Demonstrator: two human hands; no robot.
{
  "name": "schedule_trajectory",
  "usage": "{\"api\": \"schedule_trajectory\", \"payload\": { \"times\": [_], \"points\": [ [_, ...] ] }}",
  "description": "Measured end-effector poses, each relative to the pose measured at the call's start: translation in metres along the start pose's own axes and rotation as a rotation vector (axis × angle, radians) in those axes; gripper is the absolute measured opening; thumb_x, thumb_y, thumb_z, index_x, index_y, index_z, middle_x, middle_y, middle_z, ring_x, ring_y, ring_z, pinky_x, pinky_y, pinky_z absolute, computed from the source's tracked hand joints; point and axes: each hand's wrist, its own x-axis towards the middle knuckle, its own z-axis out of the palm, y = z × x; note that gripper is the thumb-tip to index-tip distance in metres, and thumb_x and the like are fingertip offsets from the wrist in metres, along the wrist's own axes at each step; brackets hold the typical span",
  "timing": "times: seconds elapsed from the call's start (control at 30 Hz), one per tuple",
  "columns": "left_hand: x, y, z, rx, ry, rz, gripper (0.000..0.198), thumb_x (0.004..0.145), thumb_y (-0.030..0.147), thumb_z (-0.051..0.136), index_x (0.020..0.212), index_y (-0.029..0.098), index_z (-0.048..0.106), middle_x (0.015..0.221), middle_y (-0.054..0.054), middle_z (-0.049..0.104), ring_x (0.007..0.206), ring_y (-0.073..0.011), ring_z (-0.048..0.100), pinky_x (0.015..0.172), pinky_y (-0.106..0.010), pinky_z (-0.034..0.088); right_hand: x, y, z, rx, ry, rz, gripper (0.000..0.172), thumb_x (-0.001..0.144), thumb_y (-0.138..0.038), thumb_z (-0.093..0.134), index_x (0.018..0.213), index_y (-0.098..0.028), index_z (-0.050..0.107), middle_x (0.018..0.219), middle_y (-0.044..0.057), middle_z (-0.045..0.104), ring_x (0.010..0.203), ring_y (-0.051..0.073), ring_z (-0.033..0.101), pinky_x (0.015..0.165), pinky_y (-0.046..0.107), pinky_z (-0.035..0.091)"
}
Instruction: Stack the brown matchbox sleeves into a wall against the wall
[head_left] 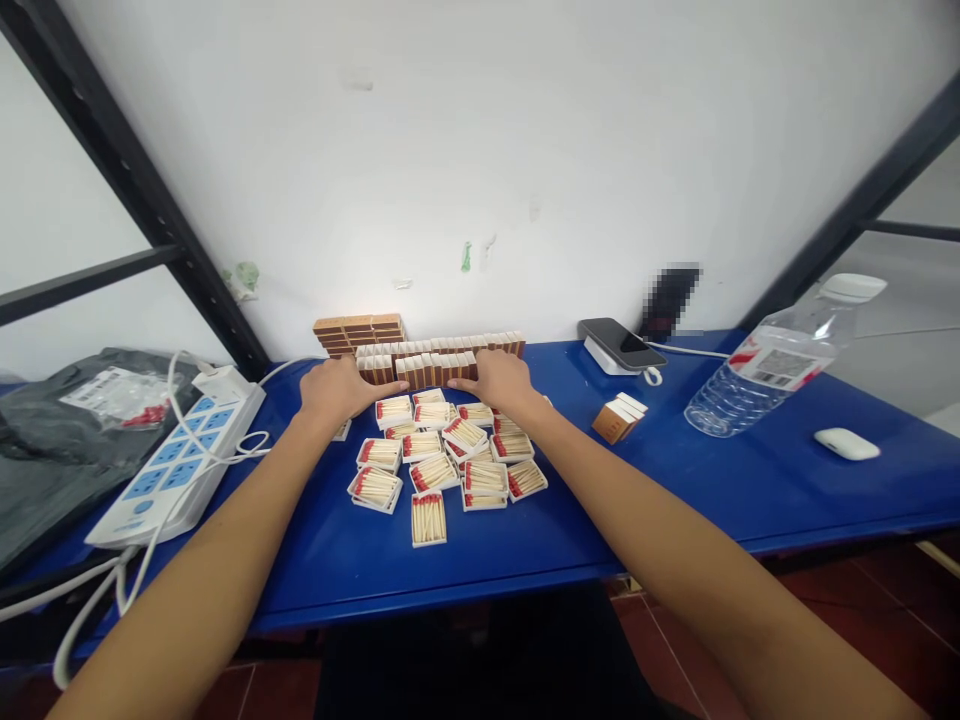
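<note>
Both my arms reach forward over a blue table (675, 490). My left hand (335, 388) and my right hand (498, 380) press from either side on a row of closed matchboxes (424, 368) standing on edge. Fingers of each hand curl against the row's ends. Behind it, more closed matchboxes (360, 332) are stacked against the white wall. Just in front of my hands lie several open matchbox trays (442, 460) full of red-tipped matches, spread in a loose cluster.
A white and blue power strip (176, 458) with cables lies at left beside a grey plastic bag (67, 430). At right are a few matchbox sleeves (619, 417), a phone on a charger (621, 343), a tipped water bottle (772, 365) and a white earbud case (846, 443).
</note>
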Motion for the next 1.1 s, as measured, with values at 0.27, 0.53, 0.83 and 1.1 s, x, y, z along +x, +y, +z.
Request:
{"api": "schedule_trajectory", "payload": {
  "times": [0.27,0.53,0.83,1.1],
  "points": [
    [0.001,-0.002,0.002,0.001,0.022,0.008,0.106,0.063,0.103,0.041,0.115,0.015,0.068,0.109,-0.025,0.075,0.103,-0.0436,0.069,0.079,-0.045,0.053,0.0,0.0,0.002,0.012,0.033,-0.023,0.055,0.091,-0.07,0.061,0.096,-0.016,0.069,0.095,0.016,0.075,0.091,0.031,0.073,0.071,0.034,0.053],
    [0.002,-0.004,0.003,0.005,0.022,0.005,0.105,0.063,0.104,0.04,0.109,0.014,0.069,0.107,-0.025,0.075,0.101,-0.0434,0.07,0.077,-0.044,0.052,-0.001,-0.002,0.003,0.024,0.054,-0.016,0.057,0.088,-0.073,0.062,0.098,-0.017,0.068,0.098,0.015,0.076,0.089,0.029,0.072,0.071,0.034,0.053],
    [0.004,-0.002,0.006,-0.013,0.045,-0.026,0.107,0.061,0.105,0.038,0.109,0.015,0.069,0.111,-0.025,0.075,0.104,-0.0439,0.07,0.079,-0.045,0.052,0.002,-0.008,0.005,0.066,0.078,0.002,0.07,0.085,-0.083,0.055,0.094,-0.015,0.07,0.099,0.018,0.076,0.088,0.031,0.072,0.071,0.037,0.054],
    [0.002,0.001,0.004,-0.006,0.036,-0.018,0.103,0.066,0.102,0.04,0.109,0.014,0.069,0.108,-0.025,0.075,0.102,-0.0433,0.07,0.078,-0.044,0.052,0.003,-0.012,0.009,0.069,0.09,-0.005,0.063,0.09,-0.075,0.054,0.092,-0.015,0.071,0.094,0.018,0.076,0.086,0.03,0.072,0.072,0.036,0.054]
  ]
}}
